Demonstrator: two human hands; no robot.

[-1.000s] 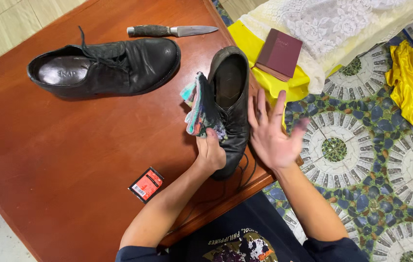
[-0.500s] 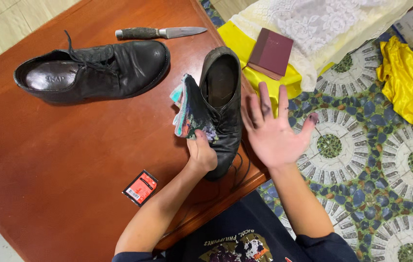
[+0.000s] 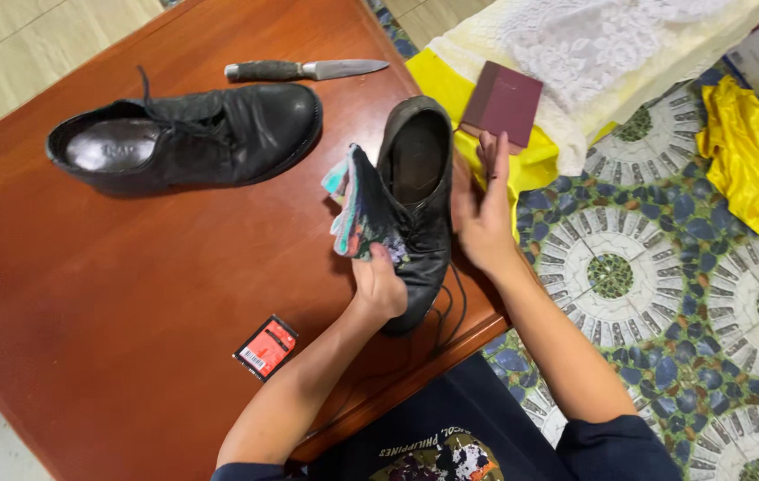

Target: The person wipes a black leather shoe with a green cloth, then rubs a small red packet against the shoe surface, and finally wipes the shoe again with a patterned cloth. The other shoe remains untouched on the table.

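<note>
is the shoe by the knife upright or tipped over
Upright: the black shoe near the knife rests on its sole, opening and insole facing up.

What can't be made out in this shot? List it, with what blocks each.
Head view only:
- Near shoe toe: behind left hand and stained cloth.
- Right hand palm: turned toward the shoe, contact unclear.
- Small red packet print: too small.
- Yellow fabric: cut off by right edge.

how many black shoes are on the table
2. One black leather shoe lies on its own at the far side, near the knife. The other shoe stands between the left hand and right hand.
</note>
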